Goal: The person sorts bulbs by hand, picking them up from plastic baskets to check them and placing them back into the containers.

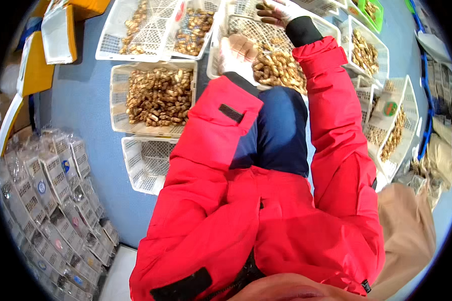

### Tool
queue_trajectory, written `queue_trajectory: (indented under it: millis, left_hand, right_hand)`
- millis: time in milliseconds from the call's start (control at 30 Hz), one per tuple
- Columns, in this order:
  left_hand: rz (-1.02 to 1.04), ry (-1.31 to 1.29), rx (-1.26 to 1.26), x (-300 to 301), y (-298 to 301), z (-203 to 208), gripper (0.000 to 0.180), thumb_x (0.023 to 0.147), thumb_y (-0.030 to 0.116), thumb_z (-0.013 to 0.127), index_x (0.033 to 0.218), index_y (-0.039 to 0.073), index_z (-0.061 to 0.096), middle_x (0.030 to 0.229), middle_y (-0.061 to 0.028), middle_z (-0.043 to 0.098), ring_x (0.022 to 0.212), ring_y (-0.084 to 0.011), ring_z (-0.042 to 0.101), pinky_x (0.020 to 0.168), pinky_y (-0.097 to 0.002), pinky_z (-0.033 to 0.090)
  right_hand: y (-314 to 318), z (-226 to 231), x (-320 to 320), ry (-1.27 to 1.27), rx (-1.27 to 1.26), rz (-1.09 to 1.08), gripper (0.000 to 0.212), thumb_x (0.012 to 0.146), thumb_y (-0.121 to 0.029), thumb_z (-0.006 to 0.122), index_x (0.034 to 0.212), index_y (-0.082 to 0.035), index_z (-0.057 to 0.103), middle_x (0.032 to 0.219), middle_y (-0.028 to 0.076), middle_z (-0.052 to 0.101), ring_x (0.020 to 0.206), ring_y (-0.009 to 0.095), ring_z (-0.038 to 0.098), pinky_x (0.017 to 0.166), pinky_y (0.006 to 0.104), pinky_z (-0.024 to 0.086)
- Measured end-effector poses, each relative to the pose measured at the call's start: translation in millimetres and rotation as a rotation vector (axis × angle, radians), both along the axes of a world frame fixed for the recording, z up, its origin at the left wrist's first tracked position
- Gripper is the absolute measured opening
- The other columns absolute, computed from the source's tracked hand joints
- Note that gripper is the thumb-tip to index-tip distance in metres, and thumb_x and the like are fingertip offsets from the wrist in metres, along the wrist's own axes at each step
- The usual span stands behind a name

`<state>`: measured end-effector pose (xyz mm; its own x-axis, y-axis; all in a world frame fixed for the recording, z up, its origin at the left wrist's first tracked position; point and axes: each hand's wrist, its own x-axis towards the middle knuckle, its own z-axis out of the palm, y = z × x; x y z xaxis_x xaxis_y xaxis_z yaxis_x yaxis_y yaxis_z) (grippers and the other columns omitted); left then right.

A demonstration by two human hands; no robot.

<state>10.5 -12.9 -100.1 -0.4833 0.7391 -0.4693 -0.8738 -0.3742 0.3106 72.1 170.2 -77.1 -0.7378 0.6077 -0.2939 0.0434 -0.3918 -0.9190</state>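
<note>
Both my hands wear pale gloves with brownish fingers. My left hand [238, 55] is at the left side of a white mesh crate [213, 62] in front of me, fingers loosely extended and no item visible in it. Farther off and to the right, over the far part of that crate, my right hand [278, 12] is open, its fingers spread toward the left. Inside the crate lies a heap of knobbly tan roots [281, 67], mostly toward the near right, between my forearms. Bare mesh shows at the crate's far side.
Left of me stands a crate of darker brown roots [158, 95], with a white crate [143, 163] nearer. More root crates stand far left [105, 45] and right [381, 50]. Stacked wrapped packages [60, 200] fill the lower left; yellow-sided foam boxes [37, 65] stand upper left.
</note>
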Motion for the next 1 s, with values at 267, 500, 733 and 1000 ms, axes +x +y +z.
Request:
queue_trajectory:
  millis: [267,500,733,1000]
  left_hand:
    - [0.109,-0.069,-0.018,-16.5,-4.7,11.7,0.03,0.081,0.035,0.051,0.083,0.006,0.053,0.08,-0.0057,0.056,0.071,-0.0188,0.054,0.059,-0.0294,0.048]
    - [-0.17,-0.148,0.535,-30.1,-4.3,-17.8,0.026,0.082,0.033,0.049,0.08,0.008,0.055,0.076,-0.0045,0.058,0.068,-0.0204,0.054,0.058,-0.0331,0.047]
    - [-0.162,-0.21,0.462,-28.1,-5.1,-29.0,0.025,0.082,0.03,0.049,0.082,0.005,0.057,0.079,-0.0079,0.061,0.071,-0.0207,0.056,0.058,-0.033,0.046]
    - [-0.123,-0.089,0.215,-23.0,-1.3,-17.6,0.029,0.086,0.032,0.043,0.085,0.006,0.055,0.079,-0.0073,0.06,0.071,-0.0212,0.054,0.061,-0.0326,0.046]
  right_hand:
    - [7.0,-94.4,137.6,-0.471,0.118,-0.066,0.028,0.077,-0.015,0.058,0.104,-0.007,0.057,0.083,0.004,0.06,0.063,0.011,0.056,0.056,0.0247,0.048]
    - [-46.1,-166.2,68.6,-0.723,1.016,0.613,0.04,0.07,-0.024,0.057,0.108,-0.011,0.053,0.096,0.014,0.059,0.088,0.029,0.056,0.077,0.0352,0.044]
    - [-43.6,-162.6,99.2,-0.142,-0.071,0.032,0.044,0.078,-0.025,0.059,0.117,-0.007,0.048,0.103,0.003,0.055,0.089,0.017,0.054,0.078,0.0309,0.044]
    - [-58.8,-99.5,117.7,0.38,-0.419,-0.073,0.062,0.079,-0.011,0.057,0.129,-0.001,0.023,0.112,0.017,0.048,0.103,0.03,0.049,0.088,0.0372,0.042]
